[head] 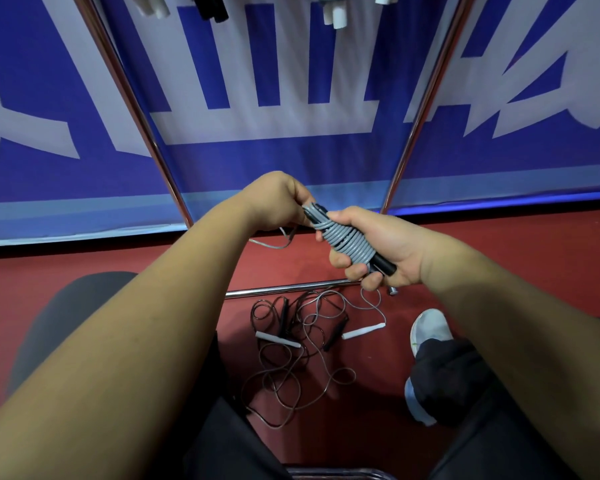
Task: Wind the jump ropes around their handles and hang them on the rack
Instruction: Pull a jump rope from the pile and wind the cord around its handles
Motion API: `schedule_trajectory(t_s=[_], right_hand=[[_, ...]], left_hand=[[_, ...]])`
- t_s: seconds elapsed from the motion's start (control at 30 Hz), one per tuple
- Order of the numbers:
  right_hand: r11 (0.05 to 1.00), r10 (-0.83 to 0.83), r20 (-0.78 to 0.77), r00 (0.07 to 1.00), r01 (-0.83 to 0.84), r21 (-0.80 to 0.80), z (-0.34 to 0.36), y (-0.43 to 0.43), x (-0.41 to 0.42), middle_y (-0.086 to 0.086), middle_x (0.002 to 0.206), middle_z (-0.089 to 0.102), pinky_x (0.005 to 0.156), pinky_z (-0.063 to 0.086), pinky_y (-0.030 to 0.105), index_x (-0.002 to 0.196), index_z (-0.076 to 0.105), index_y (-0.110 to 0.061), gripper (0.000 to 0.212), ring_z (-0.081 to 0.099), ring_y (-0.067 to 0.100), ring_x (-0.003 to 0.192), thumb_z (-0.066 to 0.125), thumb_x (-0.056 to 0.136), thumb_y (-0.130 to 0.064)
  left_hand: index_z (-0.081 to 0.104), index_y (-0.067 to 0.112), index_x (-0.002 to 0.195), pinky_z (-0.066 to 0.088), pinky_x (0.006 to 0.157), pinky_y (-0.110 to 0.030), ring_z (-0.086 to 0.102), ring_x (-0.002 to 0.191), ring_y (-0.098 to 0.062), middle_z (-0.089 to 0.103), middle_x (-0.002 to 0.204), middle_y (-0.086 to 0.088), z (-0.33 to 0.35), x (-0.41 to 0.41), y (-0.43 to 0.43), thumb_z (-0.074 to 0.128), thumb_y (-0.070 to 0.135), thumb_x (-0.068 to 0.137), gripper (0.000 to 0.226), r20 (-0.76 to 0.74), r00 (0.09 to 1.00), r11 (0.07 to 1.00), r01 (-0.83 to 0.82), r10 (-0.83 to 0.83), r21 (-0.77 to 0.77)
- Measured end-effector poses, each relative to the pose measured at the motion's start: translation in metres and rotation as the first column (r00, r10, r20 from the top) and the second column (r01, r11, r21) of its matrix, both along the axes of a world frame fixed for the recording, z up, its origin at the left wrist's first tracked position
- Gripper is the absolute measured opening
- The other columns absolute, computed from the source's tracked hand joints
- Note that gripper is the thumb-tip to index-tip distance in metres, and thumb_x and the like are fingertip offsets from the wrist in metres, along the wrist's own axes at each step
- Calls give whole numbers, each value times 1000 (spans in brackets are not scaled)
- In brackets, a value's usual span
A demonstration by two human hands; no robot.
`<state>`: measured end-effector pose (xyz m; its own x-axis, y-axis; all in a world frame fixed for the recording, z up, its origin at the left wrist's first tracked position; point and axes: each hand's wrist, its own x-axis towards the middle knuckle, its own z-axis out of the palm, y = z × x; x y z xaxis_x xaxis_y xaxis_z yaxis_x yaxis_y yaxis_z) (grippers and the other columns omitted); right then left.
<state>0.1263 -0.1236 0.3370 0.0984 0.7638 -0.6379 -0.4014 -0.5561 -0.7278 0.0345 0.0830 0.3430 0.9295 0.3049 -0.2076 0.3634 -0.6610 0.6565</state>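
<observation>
My right hand (378, 247) grips a pair of black handles with grey rope wound around them in tight coils (347, 242). At the bundle's upper end, my left hand (278, 202) pinches the loose grey rope end (274, 244), which droops in a short loop below it. On the red floor between my legs lie tangled jump ropes (302, 344) with white and black handles. Wound ropes (333, 13) hang from the rack at the top edge, only their lower ends visible.
The rack's two chrome uprights (142, 133) slant up on either side, and its chrome base bar (284, 289) lies on the floor. A blue and white banner (291, 98) stands behind. My shoe (430, 330) rests right of the tangle.
</observation>
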Motion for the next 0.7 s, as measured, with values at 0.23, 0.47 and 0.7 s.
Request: schedule_trajectory(t_s=[0.23, 0.47, 0.7], right_hand=[[989, 147, -81, 986, -146, 12, -7, -4, -9, 4, 74, 53, 41, 24, 15, 141, 66, -36, 48, 36, 8, 47, 44, 106, -60], [985, 157, -111, 981, -163, -48, -20, -3, -10, 2, 76, 52, 39, 29, 16, 152, 52, -34, 54, 41, 6, 50, 50, 105, -61], [984, -153, -25, 988, 150, -95, -31, 9, -9, 6, 79, 63, 47, 40, 23, 124, 60, -22, 54, 55, 15, 58, 50, 102, -70]], left_hand=[[83, 28, 86, 49, 67, -13, 61, 64, 3, 75, 72, 14, 6, 5, -9, 78, 10, 86, 18, -15, 995, 993, 101, -102, -59], [82, 23, 88, 56, 76, -19, 71, 75, -3, 79, 80, 10, 9, 5, -7, 90, 12, 77, 18, -14, 996, 995, 91, -91, -34], [81, 25, 86, 44, 61, -5, 67, 70, 5, 75, 77, 13, 15, 7, -2, 88, 16, 80, 13, 104, 993, 981, 43, -63, 187]])
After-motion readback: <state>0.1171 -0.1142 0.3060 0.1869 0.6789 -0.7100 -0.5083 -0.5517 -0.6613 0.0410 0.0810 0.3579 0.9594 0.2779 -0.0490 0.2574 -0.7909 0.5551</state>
